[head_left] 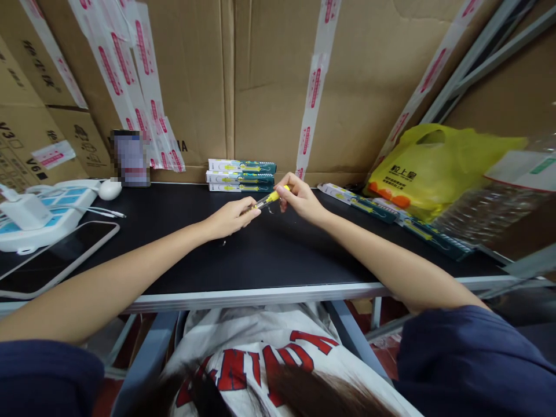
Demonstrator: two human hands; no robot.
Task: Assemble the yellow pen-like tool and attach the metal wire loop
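Observation:
Over the middle of a black table (pixel 269 255), both my hands hold one small tool, a clear-shafted tester screwdriver with a yellow cap (pixel 266 200). My left hand (pixel 230 218) grips its lower clear end. My right hand (pixel 299 198) pinches the yellow end between thumb and fingers. Just behind the hands, three green and white boxes (pixel 241 175) are stacked against the cardboard wall.
Large taped cardboard cartons (pixel 260 75) wall the back. A white power strip (pixel 47 211) with a charger, cables and a phone (pixel 56 255) lie at left. At right sit a yellow plastic bag (pixel 430 168), more green boxes (pixel 382 209) and a clear bag (pixel 495 208).

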